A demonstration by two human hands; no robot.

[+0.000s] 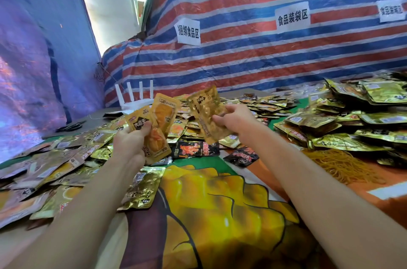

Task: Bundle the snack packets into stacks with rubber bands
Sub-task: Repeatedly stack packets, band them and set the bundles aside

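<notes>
Snack packets (154, 123) gathered in hand; banding not started.
Thumb and fingers (144, 127) of the left hand (130, 143) clamp a small fan of these packets; fingers (218, 118) of the right hand (236, 117) pinch one gold packet (204, 112) by its lower edge, just beside the fan and apart from it. Rubber bands (343, 165) lie heaped near the right edge of the table (220, 202), well apart from both hands. Loose packets (55, 165) cover the left side and far corners. No banded stack is discernible; judged progress: early, stack incomplete, bulk remaining.
</notes>
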